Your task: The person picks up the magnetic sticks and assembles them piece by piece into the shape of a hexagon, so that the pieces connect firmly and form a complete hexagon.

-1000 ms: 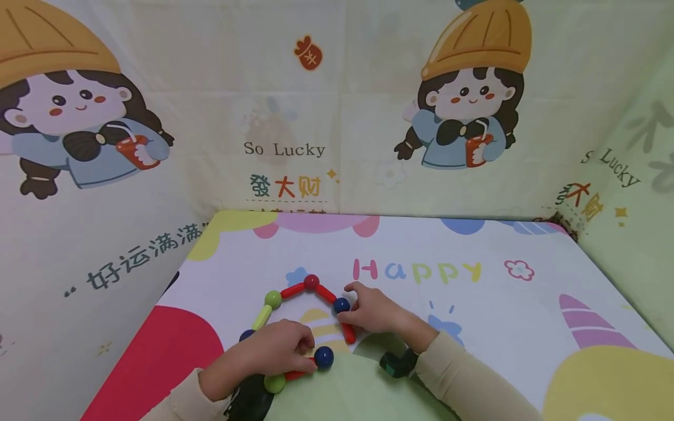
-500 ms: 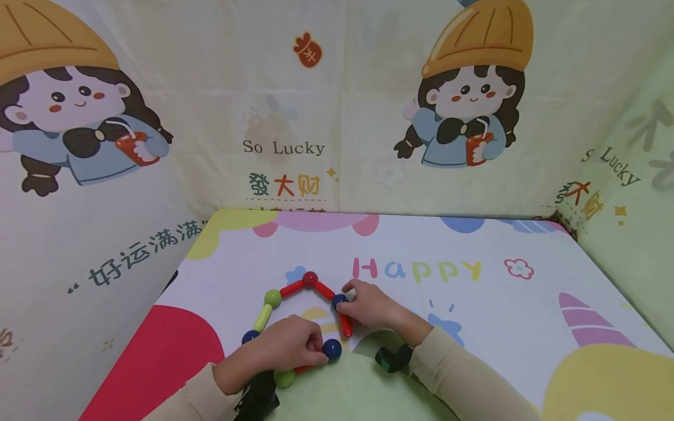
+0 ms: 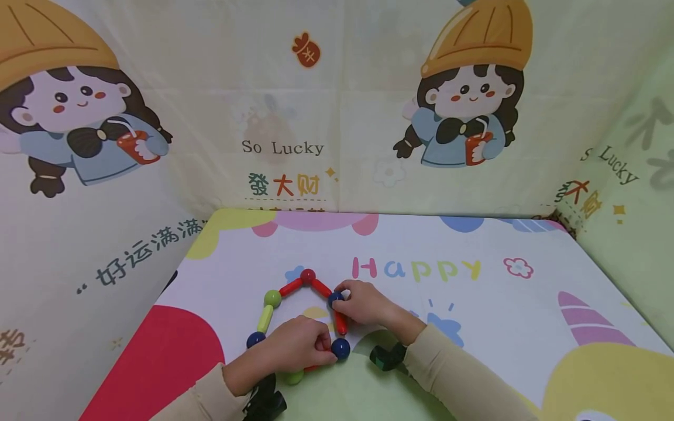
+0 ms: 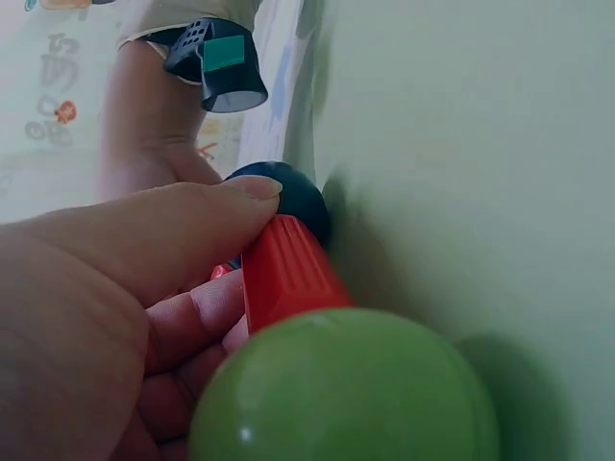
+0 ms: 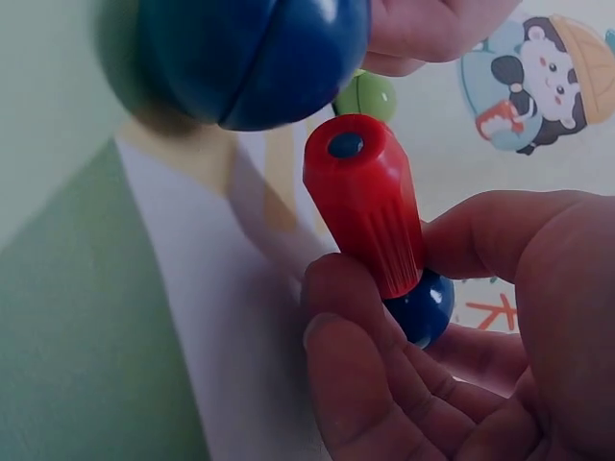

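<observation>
A ring-like chain of magnetic building rods and balls lies on the table mat. My left hand (image 3: 295, 348) pinches a red rod (image 4: 288, 269) between a green ball (image 4: 346, 394) and a blue ball (image 3: 341, 349); its thumb tip touches that blue ball. Across from it, my right hand (image 3: 368, 304) holds another blue ball (image 3: 334, 300) where a red rod (image 5: 370, 211) joins it, fingers and thumb around the joint. This rod's free end points at the left hand's blue ball, a small gap between them in the right wrist view. My left hand hides part of the chain.
Farther along the chain are a red ball (image 3: 308, 276), a green ball (image 3: 272, 298), a light green rod (image 3: 265, 320) and a blue ball (image 3: 255, 339). Black wrist cameras (image 3: 387, 356) hang below both wrists. A printed cloth wall (image 3: 368, 117) rises behind the table.
My left hand has moved right, bringing its blue ball close under the hanging red rod's end. My right hand has shifted slightly left with its blue ball, and the chain's top has shifted too.
</observation>
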`<state>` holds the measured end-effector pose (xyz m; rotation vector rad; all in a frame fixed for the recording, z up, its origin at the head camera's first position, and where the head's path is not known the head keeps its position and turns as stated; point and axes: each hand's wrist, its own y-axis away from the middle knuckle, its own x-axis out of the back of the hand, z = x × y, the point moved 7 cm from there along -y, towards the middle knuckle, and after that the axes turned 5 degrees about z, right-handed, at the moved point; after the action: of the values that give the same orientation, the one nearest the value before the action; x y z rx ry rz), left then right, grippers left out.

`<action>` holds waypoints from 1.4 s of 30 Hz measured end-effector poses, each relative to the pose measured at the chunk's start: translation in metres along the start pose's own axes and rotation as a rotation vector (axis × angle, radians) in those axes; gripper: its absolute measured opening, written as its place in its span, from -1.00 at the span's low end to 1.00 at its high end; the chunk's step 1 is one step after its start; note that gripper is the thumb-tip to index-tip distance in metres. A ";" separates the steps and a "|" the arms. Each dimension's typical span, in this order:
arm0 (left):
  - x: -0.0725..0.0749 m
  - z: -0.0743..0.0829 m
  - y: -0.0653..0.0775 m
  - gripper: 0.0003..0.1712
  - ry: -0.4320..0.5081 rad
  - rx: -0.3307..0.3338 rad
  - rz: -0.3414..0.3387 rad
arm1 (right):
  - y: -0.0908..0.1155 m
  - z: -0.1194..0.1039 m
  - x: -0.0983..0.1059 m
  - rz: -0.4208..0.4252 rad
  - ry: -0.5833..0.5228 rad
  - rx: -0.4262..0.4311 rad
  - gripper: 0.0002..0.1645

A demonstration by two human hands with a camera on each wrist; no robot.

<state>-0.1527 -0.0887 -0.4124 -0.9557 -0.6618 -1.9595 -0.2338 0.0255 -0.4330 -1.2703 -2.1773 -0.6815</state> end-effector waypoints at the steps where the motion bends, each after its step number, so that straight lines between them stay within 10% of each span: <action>1: 0.000 0.000 0.000 -0.79 0.000 -0.003 0.002 | 0.000 -0.001 0.000 0.001 0.003 0.000 -0.55; 23: 0.000 -0.003 0.001 -0.77 -0.001 0.035 0.010 | 0.001 -0.002 -0.002 0.003 0.049 0.014 -0.56; 34: 0.004 -0.008 0.018 -0.69 -0.152 0.056 -0.082 | -0.002 -0.018 0.004 0.026 0.140 0.246 -0.68; 42: 0.009 -0.013 0.015 -0.76 -0.258 0.016 -0.012 | 0.001 -0.012 0.012 -0.004 0.184 0.249 -0.74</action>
<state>-0.1477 -0.1094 -0.4110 -1.2096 -0.8279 -1.8542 -0.2354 0.0256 -0.4160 -1.0333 -2.0418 -0.4896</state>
